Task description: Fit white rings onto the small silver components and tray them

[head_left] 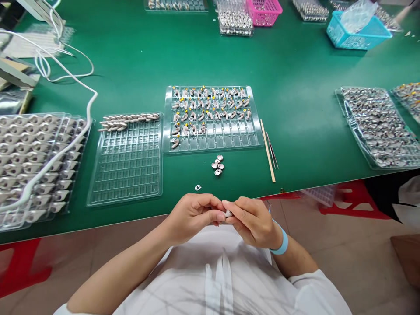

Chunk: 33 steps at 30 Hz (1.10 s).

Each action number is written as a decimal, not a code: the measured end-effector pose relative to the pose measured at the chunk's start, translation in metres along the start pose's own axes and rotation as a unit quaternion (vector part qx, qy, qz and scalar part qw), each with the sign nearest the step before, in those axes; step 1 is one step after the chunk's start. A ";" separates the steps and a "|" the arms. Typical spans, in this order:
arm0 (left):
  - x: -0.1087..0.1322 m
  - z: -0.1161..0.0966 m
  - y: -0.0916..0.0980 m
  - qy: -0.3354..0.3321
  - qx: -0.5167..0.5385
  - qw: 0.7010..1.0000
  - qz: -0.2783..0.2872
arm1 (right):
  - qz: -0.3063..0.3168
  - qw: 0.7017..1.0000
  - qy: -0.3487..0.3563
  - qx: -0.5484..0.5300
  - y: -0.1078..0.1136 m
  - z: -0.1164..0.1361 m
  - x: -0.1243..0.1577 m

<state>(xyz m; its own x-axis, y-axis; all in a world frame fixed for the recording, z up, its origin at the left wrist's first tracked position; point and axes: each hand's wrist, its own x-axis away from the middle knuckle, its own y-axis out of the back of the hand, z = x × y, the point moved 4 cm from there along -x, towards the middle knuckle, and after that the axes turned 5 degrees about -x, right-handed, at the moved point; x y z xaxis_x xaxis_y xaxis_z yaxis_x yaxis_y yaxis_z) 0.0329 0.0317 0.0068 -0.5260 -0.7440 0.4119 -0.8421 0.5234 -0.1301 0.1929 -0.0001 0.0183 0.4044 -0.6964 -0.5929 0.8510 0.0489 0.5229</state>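
My left hand (197, 217) and my right hand (257, 222) meet in front of my body at the table's near edge. Pinched between the fingertips of both is a small pale grey plastic part (227, 214), mostly covered by the fingers. Just beyond the hands lie several small round caps (218, 166) in a cluster, with a small white ring (197, 187) to their left. Behind these, a clear tray (229, 141) holds rows of curved grey earbud-like parts with yellow bits.
A wooden stick (268, 151) and tweezers (272, 149) lie right of the tray. To the left are a partly filled clear tray (126, 175), stacked trays of grey shells (29, 162) and a white cable (77, 140). Pink (265, 13) and blue baskets (359, 37) stand at the back.
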 end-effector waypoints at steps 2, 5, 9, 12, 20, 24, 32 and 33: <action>0.000 0.002 0.000 0.015 0.023 1.000 0.002 | -0.010 1.000 0.005 -0.005 -0.001 0.001 0.001; 0.001 0.003 -0.001 0.028 0.065 0.997 0.008 | -0.024 1.000 0.007 -0.013 -0.002 0.000 0.002; 0.002 0.004 -0.001 0.035 0.087 0.995 0.023 | -0.029 0.999 0.009 -0.015 -0.002 0.000 0.002; 0.002 0.005 -0.002 0.040 0.091 0.994 0.036 | -0.028 1.000 0.013 -0.007 -0.003 0.000 0.003; -0.002 0.003 -0.008 0.039 0.125 0.990 0.060 | -0.050 0.999 0.011 0.007 -0.003 0.001 0.006; -0.001 0.005 -0.008 -0.001 0.107 0.994 0.036 | -0.064 0.998 0.006 0.011 -0.002 0.001 0.006; 0.004 -0.002 -0.002 -0.135 -0.113 0.984 -0.001 | -0.069 0.997 0.019 0.015 -0.005 0.000 0.006; 0.004 -0.004 -0.001 -0.144 -0.119 0.982 0.005 | -0.066 0.998 0.021 0.007 -0.005 0.000 0.005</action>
<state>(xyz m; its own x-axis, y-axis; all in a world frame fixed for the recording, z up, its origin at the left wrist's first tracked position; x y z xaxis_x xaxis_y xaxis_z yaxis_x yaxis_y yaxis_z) 0.0319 0.0300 0.0118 -0.5749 -0.8069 0.1356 -0.8029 0.5883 0.0965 0.1910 -0.0041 0.0127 0.3031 -0.6650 -0.6826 0.8930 -0.0520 0.4471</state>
